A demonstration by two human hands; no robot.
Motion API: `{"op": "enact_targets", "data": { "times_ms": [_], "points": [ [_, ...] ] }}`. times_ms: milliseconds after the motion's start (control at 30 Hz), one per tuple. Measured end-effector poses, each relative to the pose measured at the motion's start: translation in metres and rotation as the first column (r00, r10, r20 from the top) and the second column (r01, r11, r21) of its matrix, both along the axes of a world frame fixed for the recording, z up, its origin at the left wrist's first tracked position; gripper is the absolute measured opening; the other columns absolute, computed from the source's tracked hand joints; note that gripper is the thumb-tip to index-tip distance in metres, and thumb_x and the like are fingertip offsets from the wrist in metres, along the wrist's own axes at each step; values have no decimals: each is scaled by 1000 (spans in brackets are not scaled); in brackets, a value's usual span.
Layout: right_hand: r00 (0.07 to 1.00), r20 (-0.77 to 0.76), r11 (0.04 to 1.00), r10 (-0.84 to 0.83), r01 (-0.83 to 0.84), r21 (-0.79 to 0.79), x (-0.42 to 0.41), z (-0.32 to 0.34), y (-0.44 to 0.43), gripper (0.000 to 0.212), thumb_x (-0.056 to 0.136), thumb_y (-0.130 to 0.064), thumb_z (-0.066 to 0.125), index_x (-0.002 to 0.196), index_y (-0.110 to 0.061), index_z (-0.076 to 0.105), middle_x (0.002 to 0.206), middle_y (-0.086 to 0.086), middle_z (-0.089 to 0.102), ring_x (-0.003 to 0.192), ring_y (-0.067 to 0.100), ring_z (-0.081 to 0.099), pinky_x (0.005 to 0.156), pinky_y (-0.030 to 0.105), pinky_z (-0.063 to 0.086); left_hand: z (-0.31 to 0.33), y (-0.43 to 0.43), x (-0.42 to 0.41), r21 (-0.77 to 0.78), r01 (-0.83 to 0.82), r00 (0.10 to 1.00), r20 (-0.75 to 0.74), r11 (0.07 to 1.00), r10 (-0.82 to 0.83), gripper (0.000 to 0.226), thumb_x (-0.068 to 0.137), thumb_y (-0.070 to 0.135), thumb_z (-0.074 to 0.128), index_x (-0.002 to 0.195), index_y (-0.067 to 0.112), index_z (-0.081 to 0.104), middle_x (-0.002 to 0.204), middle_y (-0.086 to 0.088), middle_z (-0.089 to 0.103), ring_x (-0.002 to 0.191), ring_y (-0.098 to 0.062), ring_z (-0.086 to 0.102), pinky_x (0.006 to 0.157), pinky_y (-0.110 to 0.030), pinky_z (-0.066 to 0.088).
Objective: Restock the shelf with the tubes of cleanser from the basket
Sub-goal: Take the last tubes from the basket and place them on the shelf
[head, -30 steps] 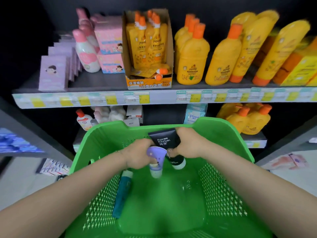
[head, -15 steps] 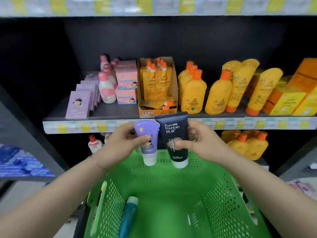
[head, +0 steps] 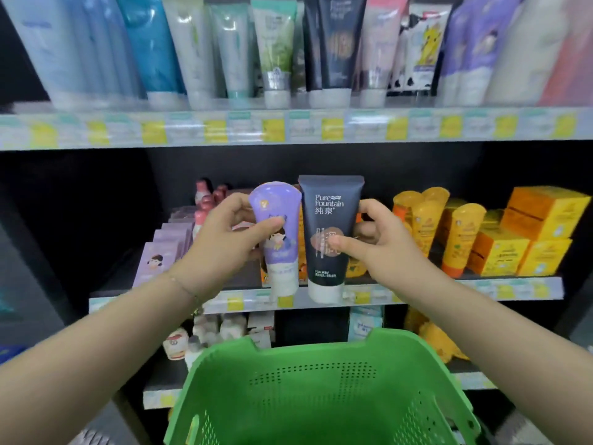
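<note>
My left hand [head: 221, 240] grips a purple tube [head: 278, 239] with a cartoon figure, cap down. My right hand [head: 380, 239] grips a black "Pure Fountain" tube [head: 329, 226] with a white cap, also cap down. Both tubes are held upright side by side, almost touching, in front of the middle shelf. The green basket [head: 321, 390] is below my hands; its inside is only partly in view. The top shelf [head: 288, 126] carries a row of cleanser tubes [head: 276, 46] standing on their caps, among them a black tube [head: 337, 43] like mine.
The middle shelf holds orange bottles [head: 462, 232], orange boxes [head: 542, 229], purple boxes [head: 157, 252] and pink bottles [head: 205, 200]. Small bottles and boxes sit on the lower shelf [head: 224, 332]. Price tags line each shelf edge. A dark side panel stands at left.
Both hands have lifted the two tubes up out of the basket to the middle shelf's height. My view has tilted upward, bringing the top shelf of cleanser tubes into sight.
</note>
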State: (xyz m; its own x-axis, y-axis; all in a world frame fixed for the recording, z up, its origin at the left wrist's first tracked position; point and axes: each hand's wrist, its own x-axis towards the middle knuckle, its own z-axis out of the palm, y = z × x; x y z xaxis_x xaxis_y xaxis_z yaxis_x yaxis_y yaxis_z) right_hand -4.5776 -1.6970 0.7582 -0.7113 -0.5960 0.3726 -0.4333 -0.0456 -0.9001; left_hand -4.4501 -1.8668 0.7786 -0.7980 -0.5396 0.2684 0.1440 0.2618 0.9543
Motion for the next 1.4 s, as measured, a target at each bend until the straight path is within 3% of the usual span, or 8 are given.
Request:
{"op": "enact_targets", "data": {
  "times_ms": [100,300,467,633,900,1200,1300,1400],
  "points": [
    [999,-11,999,-30,30,-36,-2,26,-2,33,83,0,72,100,-23,55,100,5,73,93,23,71,87,50,56,26,0,-2,-56,-15,999,-41,998,13,28,87,17,70,107,2,56,95,-7,70,78,-11,67,70,-30,60],
    [997,-65,998,-38,35,-52,-9,88,1,30,87,-3,68,103,-24,54,101,10,72,94,25,71,89,49,55,87,-2,-7,-86,-30,993,-118,996,20,27,87,19,69,106,5,56,100,-16,66,83,-21,67,75,-41,61],
    [997,-59,995,-59,54,-79,-10,131,1,26,89,-5,67,104,-21,53,96,11,74,94,32,71,89,56,53,123,-1,-12,-147,-77,984,-171,986,51,34,88,21,68,112,1,52,106,-16,65,72,-7,66,62,-29,61],
    [997,-38,995,-68,65,-79,-7,152,-1,35,89,-4,66,119,-12,51,104,13,72,97,29,69,88,54,54,138,-3,-19,-165,-94,981,-181,982,63,35,90,18,66,114,-3,51,104,-18,66,59,2,64,49,-17,52],
    [998,-31,997,-55,53,-50,-13,161,0,35,90,-6,65,120,-14,50,106,6,71,90,17,70,72,32,57,151,-1,-26,-178,-93,981,-184,980,60,35,89,21,67,113,1,52,98,-13,67,71,-9,66,50,-18,53],
    [995,-64,994,-75,69,-87,-26,178,-5,30,90,-6,66,112,-19,52,108,8,71,96,24,70,86,45,57,165,-8,-34,-192,-91,982,-181,977,56,32,89,23,67,113,7,53,100,-11,66,81,-17,67,59,-27,59],
    [993,-74,992,-88,81,-93,-29,186,-9,31,90,-5,66,115,-16,51,108,10,70,95,25,70,85,45,57,170,-11,-37,-187,-105,979,-191,977,69,30,90,22,67,112,7,54,96,-8,66,76,-14,67,54,-24,57],
    [990,-101,990,-103,92,-102,-31,195,-12,30,90,-5,66,114,-15,51,103,10,71,91,23,70,84,42,57,177,-13,-40,-169,-105,976,-206,980,69,23,90,21,67,105,10,54,95,-9,67,73,-14,66,61,-30,60]
  ]
}}
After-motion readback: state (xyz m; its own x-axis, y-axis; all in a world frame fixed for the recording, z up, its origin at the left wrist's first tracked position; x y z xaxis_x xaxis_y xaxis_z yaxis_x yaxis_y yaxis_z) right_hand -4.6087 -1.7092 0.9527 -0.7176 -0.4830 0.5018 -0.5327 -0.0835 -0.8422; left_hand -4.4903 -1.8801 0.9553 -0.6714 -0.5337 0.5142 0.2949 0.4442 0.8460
